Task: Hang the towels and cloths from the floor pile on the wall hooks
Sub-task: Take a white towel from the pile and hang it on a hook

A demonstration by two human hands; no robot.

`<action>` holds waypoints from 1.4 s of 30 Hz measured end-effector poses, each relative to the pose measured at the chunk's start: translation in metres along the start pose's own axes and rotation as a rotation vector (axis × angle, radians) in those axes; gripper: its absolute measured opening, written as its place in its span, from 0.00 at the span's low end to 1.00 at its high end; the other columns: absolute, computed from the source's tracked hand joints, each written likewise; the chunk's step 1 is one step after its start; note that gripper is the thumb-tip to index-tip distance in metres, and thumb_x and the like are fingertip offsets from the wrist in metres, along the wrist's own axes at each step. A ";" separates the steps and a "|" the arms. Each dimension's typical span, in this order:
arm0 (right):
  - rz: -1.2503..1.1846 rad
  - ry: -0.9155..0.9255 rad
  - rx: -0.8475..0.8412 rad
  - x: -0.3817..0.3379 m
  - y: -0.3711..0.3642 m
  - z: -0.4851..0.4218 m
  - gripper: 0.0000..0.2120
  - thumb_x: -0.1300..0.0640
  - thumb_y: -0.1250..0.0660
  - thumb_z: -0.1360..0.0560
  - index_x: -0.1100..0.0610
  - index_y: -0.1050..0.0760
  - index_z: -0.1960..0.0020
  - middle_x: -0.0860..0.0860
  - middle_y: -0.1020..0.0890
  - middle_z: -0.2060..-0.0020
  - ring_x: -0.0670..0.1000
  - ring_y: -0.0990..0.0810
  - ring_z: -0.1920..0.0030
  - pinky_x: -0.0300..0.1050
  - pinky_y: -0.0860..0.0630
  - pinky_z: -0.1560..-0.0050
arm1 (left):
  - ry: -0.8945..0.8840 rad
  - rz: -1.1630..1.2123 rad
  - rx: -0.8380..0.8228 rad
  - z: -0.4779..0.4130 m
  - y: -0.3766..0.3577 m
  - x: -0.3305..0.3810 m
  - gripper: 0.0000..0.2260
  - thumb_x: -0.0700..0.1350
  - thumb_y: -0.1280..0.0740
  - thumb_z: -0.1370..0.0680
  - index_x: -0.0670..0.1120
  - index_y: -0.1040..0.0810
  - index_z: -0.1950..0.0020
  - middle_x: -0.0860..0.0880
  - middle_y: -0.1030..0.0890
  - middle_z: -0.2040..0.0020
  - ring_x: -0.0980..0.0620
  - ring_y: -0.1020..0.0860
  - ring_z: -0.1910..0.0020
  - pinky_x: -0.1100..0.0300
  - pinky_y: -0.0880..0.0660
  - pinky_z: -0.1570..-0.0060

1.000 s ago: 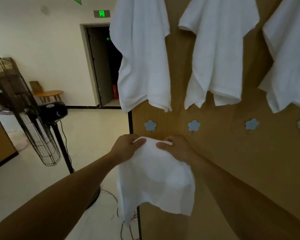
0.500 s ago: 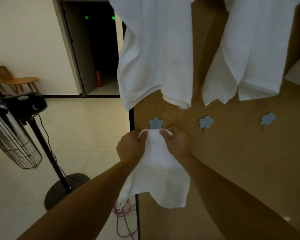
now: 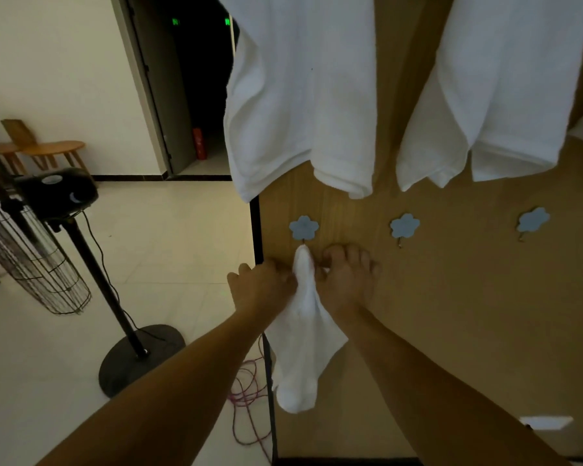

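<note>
A small white cloth hangs bunched from just under the leftmost blue flower hook on the wooden wall panel; its top reaches the hook's metal prong. My left hand pinches the cloth's top from the left. My right hand pinches it from the right, fingers against the panel. Two more blue flower hooks on the same row are bare. Above, large white towels hang from higher up.
A black standing fan with a round base stands on the tiled floor to the left. Pink cable lies on the floor by the panel's edge. A dark doorway and a low wooden table are farther back.
My hands have drawn together and raised the cloth's top edge to the leftmost hook. The cloth has gone from spread wide to a narrow hanging bunch. My view has moved closer to the panel.
</note>
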State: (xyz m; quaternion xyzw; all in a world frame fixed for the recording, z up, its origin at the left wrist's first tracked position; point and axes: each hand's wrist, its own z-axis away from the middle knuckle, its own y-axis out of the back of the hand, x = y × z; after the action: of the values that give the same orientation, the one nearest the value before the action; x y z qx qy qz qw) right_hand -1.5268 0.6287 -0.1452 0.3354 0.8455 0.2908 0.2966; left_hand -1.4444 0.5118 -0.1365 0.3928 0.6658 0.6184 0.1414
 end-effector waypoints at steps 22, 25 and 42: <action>-0.595 -0.137 -0.485 0.005 -0.032 0.043 0.22 0.61 0.37 0.21 0.64 0.36 0.28 0.59 0.27 0.34 0.57 0.27 0.35 0.40 0.34 0.37 | -0.089 0.640 -0.042 0.030 -0.047 -0.005 0.17 0.41 0.34 0.23 0.40 0.29 0.35 0.41 0.22 0.42 0.44 0.23 0.44 0.59 0.28 0.48; -0.701 -0.275 -0.542 0.015 -0.032 0.038 0.20 0.65 0.37 0.24 0.60 0.29 0.32 0.57 0.22 0.39 0.56 0.24 0.39 0.44 0.28 0.40 | -0.048 0.828 -0.244 0.033 -0.049 -0.014 0.15 0.44 0.31 0.26 0.41 0.24 0.41 0.43 0.21 0.46 0.47 0.23 0.48 0.58 0.28 0.50; -0.533 -0.350 -0.628 0.027 -0.044 0.064 0.27 0.51 0.25 0.32 0.59 0.30 0.38 0.51 0.22 0.48 0.51 0.21 0.47 0.46 0.23 0.48 | 0.039 0.526 -0.178 0.040 -0.065 -0.035 0.18 0.46 0.26 0.29 0.38 0.24 0.44 0.41 0.20 0.49 0.45 0.20 0.52 0.50 0.21 0.50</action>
State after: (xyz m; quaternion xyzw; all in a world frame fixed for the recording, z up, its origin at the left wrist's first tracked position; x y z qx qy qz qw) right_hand -1.5156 0.6415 -0.2258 0.0434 0.7102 0.3857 0.5873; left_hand -1.4176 0.5206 -0.2154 0.5264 0.4865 0.6973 -0.0031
